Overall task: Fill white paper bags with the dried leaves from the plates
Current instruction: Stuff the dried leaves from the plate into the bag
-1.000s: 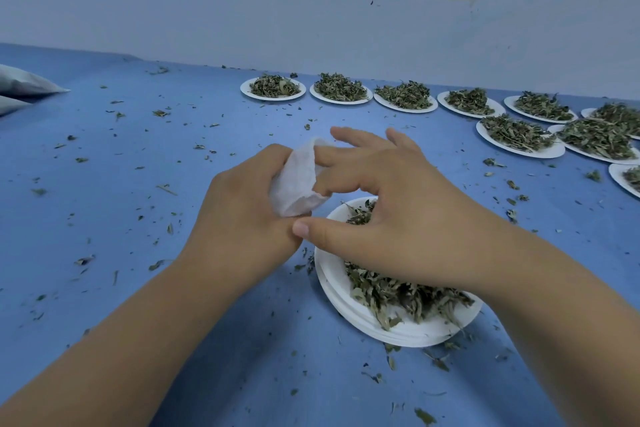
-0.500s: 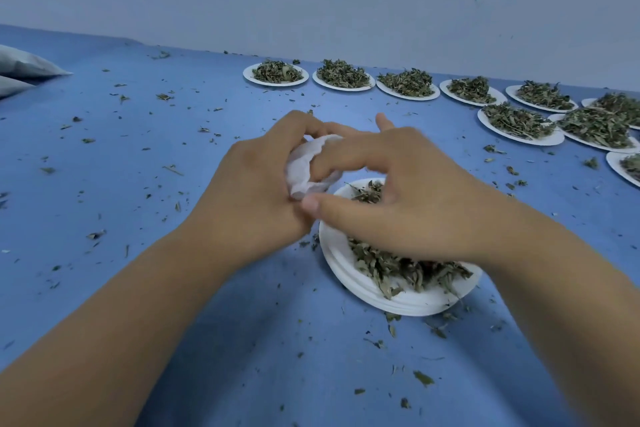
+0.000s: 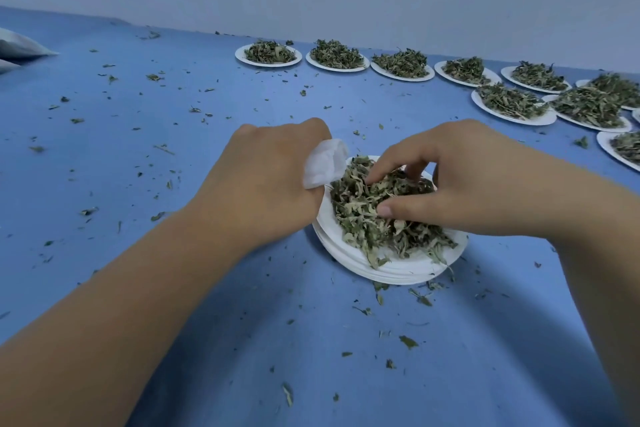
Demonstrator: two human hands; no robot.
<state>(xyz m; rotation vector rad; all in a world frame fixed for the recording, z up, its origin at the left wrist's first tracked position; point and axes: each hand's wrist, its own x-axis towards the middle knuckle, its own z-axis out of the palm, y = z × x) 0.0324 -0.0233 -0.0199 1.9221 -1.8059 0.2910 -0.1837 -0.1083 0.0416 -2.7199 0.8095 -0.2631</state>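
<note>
**A:** Where did you find the white paper bag?

**B:** On my feed it was in the left grip, which was clenched round it. Only part of the bag poked out of the fist, just over the left rim of the nearest stack of white plates. Its open end seemed turned toward the pile.

**A:** And the other side?

**B:** The right grip sat on the dried leaves heaped on that stack. I saw its fingertips dug into the pile and the thumb pressed in from the near side, grasping a clump between them. The two grips were near each other but apart.

**A:** What about the remaining supply?

**B:** A row of filled plates ran along the back of the blue worktop beside the wall, with more crowded at the far right. They were well apart from the grips. Loose leaf scraps lay scattered all over the worktop. At the far left edge I made out a pale grey bundle, though I couldn't tell what it was.
</note>
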